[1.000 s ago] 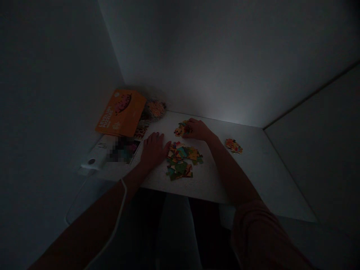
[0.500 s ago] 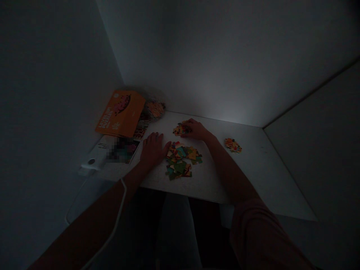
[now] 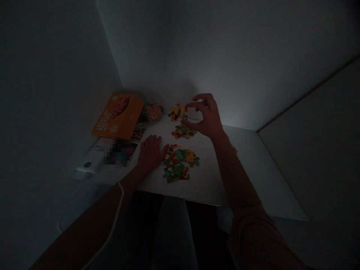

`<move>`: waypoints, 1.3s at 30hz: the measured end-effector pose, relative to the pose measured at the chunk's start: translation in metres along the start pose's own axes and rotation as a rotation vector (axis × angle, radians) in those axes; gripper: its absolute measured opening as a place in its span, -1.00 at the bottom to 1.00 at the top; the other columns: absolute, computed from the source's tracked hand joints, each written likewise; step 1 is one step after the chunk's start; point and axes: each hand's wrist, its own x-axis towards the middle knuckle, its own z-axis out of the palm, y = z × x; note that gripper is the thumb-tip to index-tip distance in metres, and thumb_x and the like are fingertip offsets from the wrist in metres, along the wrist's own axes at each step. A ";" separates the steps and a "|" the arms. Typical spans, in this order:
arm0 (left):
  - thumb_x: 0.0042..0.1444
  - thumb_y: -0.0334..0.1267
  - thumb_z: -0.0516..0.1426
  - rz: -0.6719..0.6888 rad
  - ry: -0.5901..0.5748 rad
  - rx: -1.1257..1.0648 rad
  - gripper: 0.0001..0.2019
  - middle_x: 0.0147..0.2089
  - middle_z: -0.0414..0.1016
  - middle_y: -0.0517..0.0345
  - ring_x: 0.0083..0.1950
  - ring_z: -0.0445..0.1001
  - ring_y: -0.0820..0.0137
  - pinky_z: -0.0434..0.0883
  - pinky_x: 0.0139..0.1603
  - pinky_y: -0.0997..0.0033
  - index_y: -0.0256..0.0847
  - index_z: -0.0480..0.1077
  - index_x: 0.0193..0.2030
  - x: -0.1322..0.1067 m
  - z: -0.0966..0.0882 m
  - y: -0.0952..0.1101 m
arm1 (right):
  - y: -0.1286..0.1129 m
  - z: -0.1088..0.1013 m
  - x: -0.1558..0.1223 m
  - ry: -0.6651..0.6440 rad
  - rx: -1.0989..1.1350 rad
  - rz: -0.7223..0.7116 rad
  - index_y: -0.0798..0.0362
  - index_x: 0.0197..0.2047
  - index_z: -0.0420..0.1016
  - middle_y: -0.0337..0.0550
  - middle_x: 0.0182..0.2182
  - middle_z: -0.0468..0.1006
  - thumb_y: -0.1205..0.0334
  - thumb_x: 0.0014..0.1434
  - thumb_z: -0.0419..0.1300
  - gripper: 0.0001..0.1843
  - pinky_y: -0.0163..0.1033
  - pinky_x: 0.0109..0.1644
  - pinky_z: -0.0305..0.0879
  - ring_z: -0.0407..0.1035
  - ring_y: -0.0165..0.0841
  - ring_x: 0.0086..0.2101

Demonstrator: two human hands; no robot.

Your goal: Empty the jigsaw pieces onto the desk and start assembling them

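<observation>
Fingers [image 3: 194,126] on pieces [image 3: 177,112]; "LEVEL UP" box [image 3: 123,119]

Yellow dominates the raised cluster of flat cardboard puzzle pieces [image 3: 177,112], marked with dark reddish brown and striped red, white and pale blue along one side. Toward the far edge of the plain whitish table [image 3: 270,176], a low pile of interlocking cardboard pieces [image 3: 184,131] mixes green, yellow and red; nearer the front edge, a larger loose heap of cardboard pieces [image 3: 176,170] shows green, teal and yellow with touches of red. At the far left corner, an orange rectangular cardboard box [image 3: 119,116] bears white lettering and a pink, dark-rimmed oval.
</observation>
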 end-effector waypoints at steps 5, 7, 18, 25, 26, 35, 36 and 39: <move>0.70 0.15 -0.09 0.028 0.012 0.013 -0.27 0.72 0.37 -0.45 0.75 0.30 -0.21 0.34 0.71 -0.31 -0.35 0.40 0.67 0.001 0.002 -0.002 | -0.057 -0.081 -0.013 0.239 -0.111 -0.100 -0.33 0.48 0.63 0.08 0.44 0.45 -0.43 0.29 0.61 -0.17 0.37 0.28 0.72 0.40 0.27 0.42; 0.69 0.17 -0.11 0.031 0.034 0.014 -0.27 0.72 0.38 -0.45 0.74 0.30 -0.23 0.34 0.70 -0.33 -0.32 0.41 0.67 0.002 0.004 -0.003 | -0.044 -0.108 -0.037 0.295 -0.243 -0.048 -0.31 0.48 0.64 0.09 0.40 0.45 -0.47 0.30 0.58 -0.18 0.37 0.21 0.76 0.44 0.27 0.40; 0.66 0.20 -0.21 0.054 0.049 -0.062 -0.19 0.69 0.36 -0.55 0.72 0.31 -0.36 0.32 0.68 -0.45 -0.38 0.40 0.64 0.003 0.000 -0.002 | 0.080 -0.116 -0.233 0.108 -0.486 0.808 0.03 0.18 0.82 0.30 0.37 0.57 -0.45 0.29 0.49 -0.26 0.27 0.17 0.75 0.68 -0.04 -0.11; 0.63 0.23 -0.15 0.048 0.032 -0.053 -0.17 0.70 0.34 -0.55 0.70 0.32 -0.34 0.31 0.69 -0.42 -0.41 0.40 0.65 0.003 0.001 -0.001 | 0.072 -0.083 -0.258 -0.062 -0.427 0.739 0.01 0.50 0.69 0.33 0.51 0.57 -0.26 0.58 0.21 -0.30 0.31 0.55 0.51 0.57 0.12 0.42; 0.64 0.24 -0.15 0.047 0.036 -0.055 -0.18 0.69 0.35 -0.54 0.69 0.32 -0.34 0.31 0.69 -0.41 -0.39 0.40 0.65 0.003 0.001 -0.002 | 0.071 -0.079 -0.258 -0.152 -0.439 0.700 -0.04 0.56 0.65 0.26 0.59 0.51 -0.22 0.62 0.17 -0.32 0.34 0.63 0.40 0.46 0.11 0.53; 0.65 0.22 -0.13 0.058 0.061 -0.047 -0.22 0.67 0.39 -0.53 0.68 0.34 -0.33 0.35 0.66 -0.42 -0.35 0.40 0.64 0.002 0.003 -0.001 | 0.073 -0.066 -0.264 -0.262 -0.539 0.875 -0.14 0.83 0.24 0.26 0.78 0.21 -0.27 0.60 0.14 -0.10 0.57 0.63 0.29 0.24 0.29 0.67; 0.65 0.22 -0.13 0.059 0.064 -0.046 -0.22 0.67 0.39 -0.53 0.69 0.33 -0.33 0.34 0.66 -0.42 -0.35 0.41 0.64 0.002 0.003 -0.001 | 0.074 -0.066 -0.265 -0.269 -0.536 0.863 -0.12 0.84 0.22 0.25 0.80 0.16 -0.27 0.60 0.13 -0.09 0.56 0.65 0.26 0.18 0.26 0.70; 0.66 0.22 -0.14 0.056 0.066 -0.045 -0.21 0.69 0.37 -0.53 0.71 0.30 -0.32 0.32 0.69 -0.39 -0.37 0.41 0.64 0.002 0.004 -0.001 | 0.077 -0.067 -0.268 -0.373 -0.496 0.787 -0.15 0.84 0.22 0.14 0.85 0.05 -0.25 0.64 0.04 -0.14 0.47 0.72 0.16 0.02 0.13 0.77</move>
